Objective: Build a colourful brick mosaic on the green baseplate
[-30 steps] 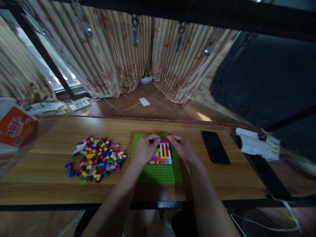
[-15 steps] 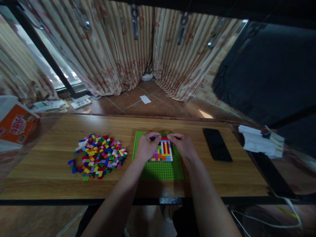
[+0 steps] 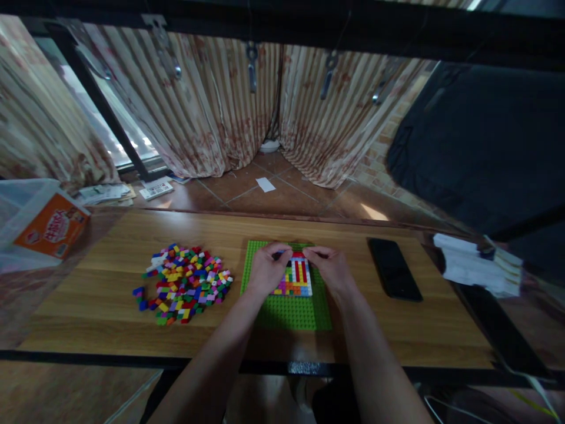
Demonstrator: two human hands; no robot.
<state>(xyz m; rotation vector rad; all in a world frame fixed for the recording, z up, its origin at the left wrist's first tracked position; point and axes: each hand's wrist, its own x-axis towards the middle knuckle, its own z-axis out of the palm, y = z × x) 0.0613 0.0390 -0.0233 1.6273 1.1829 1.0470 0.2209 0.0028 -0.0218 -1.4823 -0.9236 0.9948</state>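
Note:
A green baseplate (image 3: 286,315) lies on the wooden table (image 3: 101,300), carrying a patch of coloured small bricks (image 3: 296,279) in red, white, yellow and pink. My left hand (image 3: 265,272) and my right hand (image 3: 332,270) rest on the plate on either side of that patch. Their fingertips meet at the patch's far edge, curled and pinched close together. Whatever they hold there is too small to make out. To the left of the plate lies a loose pile of coloured bricks (image 3: 183,284).
A black phone (image 3: 394,268) lies to the right of the plate. White folded papers (image 3: 477,265) sit at the table's right end, an orange box in a plastic bag (image 3: 48,227) at the left end. Striped curtains (image 3: 212,112) and tiled floor lie beyond.
The view has shifted slightly; both hands stay at the far edge of the brick patch with hardly any movement.

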